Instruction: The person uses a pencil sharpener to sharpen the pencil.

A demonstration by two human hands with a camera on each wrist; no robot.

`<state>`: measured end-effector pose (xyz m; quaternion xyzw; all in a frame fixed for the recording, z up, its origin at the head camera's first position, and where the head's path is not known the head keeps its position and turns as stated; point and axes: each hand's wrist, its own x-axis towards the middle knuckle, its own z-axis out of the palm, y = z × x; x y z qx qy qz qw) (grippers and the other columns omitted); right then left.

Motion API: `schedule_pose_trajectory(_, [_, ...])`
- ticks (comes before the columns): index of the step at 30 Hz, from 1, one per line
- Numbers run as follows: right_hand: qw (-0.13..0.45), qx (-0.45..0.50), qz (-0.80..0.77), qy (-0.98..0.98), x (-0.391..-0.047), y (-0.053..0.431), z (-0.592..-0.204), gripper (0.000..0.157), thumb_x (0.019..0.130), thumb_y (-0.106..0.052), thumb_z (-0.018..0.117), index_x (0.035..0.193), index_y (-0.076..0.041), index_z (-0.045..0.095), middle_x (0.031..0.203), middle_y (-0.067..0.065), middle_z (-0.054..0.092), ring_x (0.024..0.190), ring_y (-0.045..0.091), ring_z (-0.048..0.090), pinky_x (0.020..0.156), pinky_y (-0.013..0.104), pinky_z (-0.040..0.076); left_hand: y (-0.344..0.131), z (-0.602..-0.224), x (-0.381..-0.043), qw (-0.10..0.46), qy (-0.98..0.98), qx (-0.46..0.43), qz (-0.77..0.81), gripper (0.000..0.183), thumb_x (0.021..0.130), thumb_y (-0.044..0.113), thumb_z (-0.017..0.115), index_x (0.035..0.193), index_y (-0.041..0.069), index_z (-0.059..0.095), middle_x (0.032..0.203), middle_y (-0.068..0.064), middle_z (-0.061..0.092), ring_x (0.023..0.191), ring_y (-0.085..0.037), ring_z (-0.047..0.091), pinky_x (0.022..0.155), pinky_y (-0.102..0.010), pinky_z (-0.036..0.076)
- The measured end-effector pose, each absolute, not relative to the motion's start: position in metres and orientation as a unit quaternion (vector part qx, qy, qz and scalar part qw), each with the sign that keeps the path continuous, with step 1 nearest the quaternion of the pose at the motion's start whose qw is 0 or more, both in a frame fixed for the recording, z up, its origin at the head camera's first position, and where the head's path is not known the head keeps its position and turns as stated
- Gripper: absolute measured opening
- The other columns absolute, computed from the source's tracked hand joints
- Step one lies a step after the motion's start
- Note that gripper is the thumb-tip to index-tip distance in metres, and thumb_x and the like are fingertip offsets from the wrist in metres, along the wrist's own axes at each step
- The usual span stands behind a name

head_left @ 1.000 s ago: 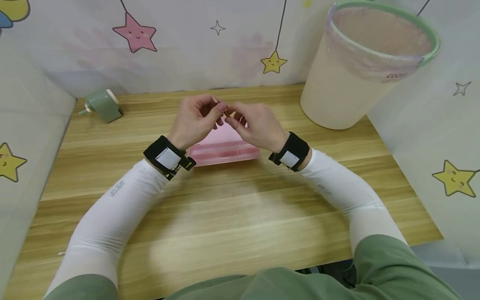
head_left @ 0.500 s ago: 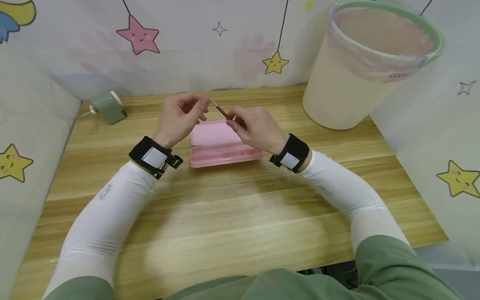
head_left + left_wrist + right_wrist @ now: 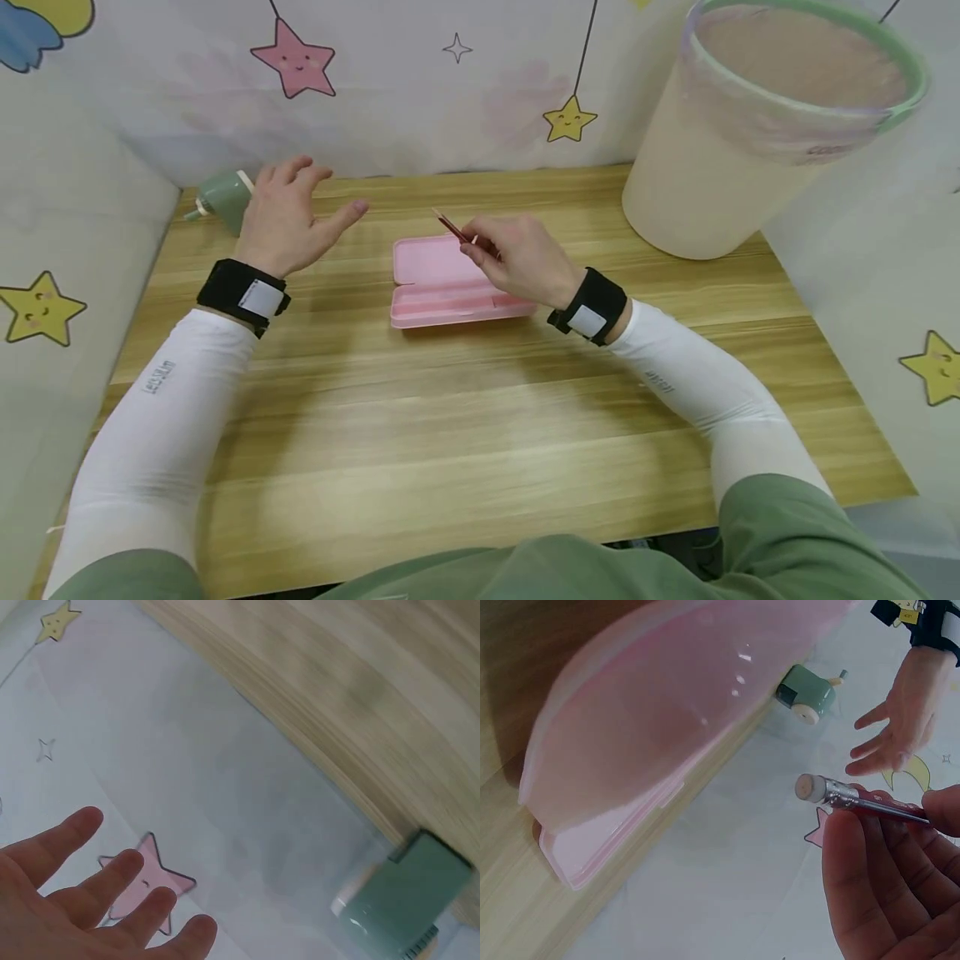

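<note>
A dark red pencil [image 3: 453, 227] is pinched between the thumb and fingers of my right hand [image 3: 517, 254], its sharpened tip pointing up and to the left. In the right wrist view the pencil's eraser end [image 3: 821, 789] with a silver ferrule shows. Below the hand lies an opened pink pencil case [image 3: 427, 262], its right part hidden by the hand. My left hand [image 3: 288, 217] is raised with fingers spread and holds nothing. It overlaps part of a green crank pencil sharpener [image 3: 225, 198] in the head view; the sharpener [image 3: 409, 896] also appears in the left wrist view.
A tall cream trash bin [image 3: 697, 167] with a green rim and a plastic liner stands at the back right of the wooden table [image 3: 480, 433]. A white wall covering with stars [image 3: 375, 100] rises along the table's back edge.
My left hand has let go of the pencil and moved left toward the sharpener, its fingers spreading. My right hand keeps the pencil over the case, nearly in place.
</note>
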<state>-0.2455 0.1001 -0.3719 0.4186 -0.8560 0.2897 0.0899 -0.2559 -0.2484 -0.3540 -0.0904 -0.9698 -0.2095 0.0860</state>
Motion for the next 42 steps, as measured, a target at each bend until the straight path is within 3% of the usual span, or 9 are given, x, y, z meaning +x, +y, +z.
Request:
schedule_pose_trajectory(8, [0.090, 0.415, 0.286, -0.859, -0.249, 0.106, -0.370, 0.016, 0.110, -0.013, 0.070, 0.116, 0.000, 0.077, 0.092, 0.011, 0.081, 0.075, 0.020, 0.073, 0.071, 0.036, 0.062, -0.306, -0.346, -0.290, 0.031, -0.993, 0.002, -0.118, 0.100, 0.102, 0.063, 0.067, 0.169, -0.005, 0.038, 0.179, -0.039, 0.024, 0.167, -0.062, 0.017, 0.135, -0.077, 0.019])
schedule_pose_trajectory(11, [0.092, 0.417, 0.284, -0.859, -0.250, 0.108, -0.371, 0.015, 0.110, -0.013, 0.071, 0.115, -0.001, 0.078, 0.090, 0.010, 0.080, 0.073, 0.020, 0.072, 0.069, 0.035, 0.060, -0.324, -0.348, -0.298, 0.005, -0.993, 0.039, -0.108, 0.103, 0.101, 0.061, 0.067, 0.172, -0.005, 0.033, 0.179, -0.041, 0.021, 0.166, -0.065, 0.016, 0.134, -0.078, 0.021])
schedule_pose_trajectory(14, [0.092, 0.417, 0.277, -0.861, -0.250, 0.110, -0.372, 0.015, 0.110, -0.014, 0.071, 0.115, -0.001, 0.078, 0.088, 0.010, 0.079, 0.071, 0.020, 0.070, 0.068, 0.035, 0.059, -0.335, -0.352, -0.302, -0.015, -0.994, 0.062, -0.091, 0.103, 0.099, 0.058, 0.070, 0.171, -0.005, 0.032, 0.174, -0.044, 0.027, 0.162, -0.068, 0.022, 0.132, -0.079, 0.026])
schedule_pose_trajectory(20, [0.086, 0.415, 0.269, -0.865, -0.250, 0.115, -0.374, 0.015, 0.110, -0.014, 0.071, 0.116, -0.001, 0.078, 0.088, 0.010, 0.079, 0.070, 0.020, 0.068, 0.066, 0.033, 0.055, -0.348, -0.362, -0.302, -0.035, -0.995, 0.062, -0.065, 0.094, 0.096, 0.042, 0.079, 0.157, -0.016, 0.037, 0.150, -0.051, 0.046, 0.142, -0.072, 0.042, 0.120, -0.079, 0.040])
schedule_pose_trajectory(25, [0.080, 0.417, 0.267, -0.865, -0.251, 0.116, -0.376, 0.015, 0.111, -0.014, 0.071, 0.116, -0.002, 0.077, 0.086, 0.009, 0.077, 0.070, 0.019, 0.066, 0.065, 0.031, 0.052, -0.351, -0.364, -0.303, -0.028, -0.994, 0.064, -0.079, 0.088, 0.094, 0.033, 0.079, 0.158, -0.014, 0.039, 0.147, -0.050, 0.050, 0.134, -0.069, 0.051, 0.113, -0.078, 0.048])
schedule_pose_trajectory(34, [0.078, 0.425, 0.267, -0.862, -0.251, 0.117, -0.379, 0.016, 0.111, -0.016, 0.071, 0.115, -0.002, 0.077, 0.084, 0.008, 0.078, 0.067, 0.019, 0.067, 0.064, 0.032, 0.052, -0.355, -0.364, -0.305, -0.032, -0.995, 0.079, -0.057, 0.082, 0.092, 0.025, 0.073, 0.160, -0.009, 0.042, 0.154, -0.051, 0.038, 0.141, -0.072, 0.039, 0.111, -0.080, 0.046])
schedule_pose_trajectory(42, [0.069, 0.424, 0.261, -0.865, -0.252, 0.116, -0.380, 0.017, 0.111, -0.017, 0.070, 0.116, -0.002, 0.077, 0.084, 0.008, 0.077, 0.067, 0.019, 0.065, 0.064, 0.030, 0.049, -0.366, -0.370, -0.309, -0.049, -0.995, 0.019, -0.087, 0.078, 0.092, 0.019, 0.079, 0.156, -0.011, 0.046, 0.146, -0.048, 0.053, 0.131, -0.067, 0.054, 0.114, -0.077, 0.046])
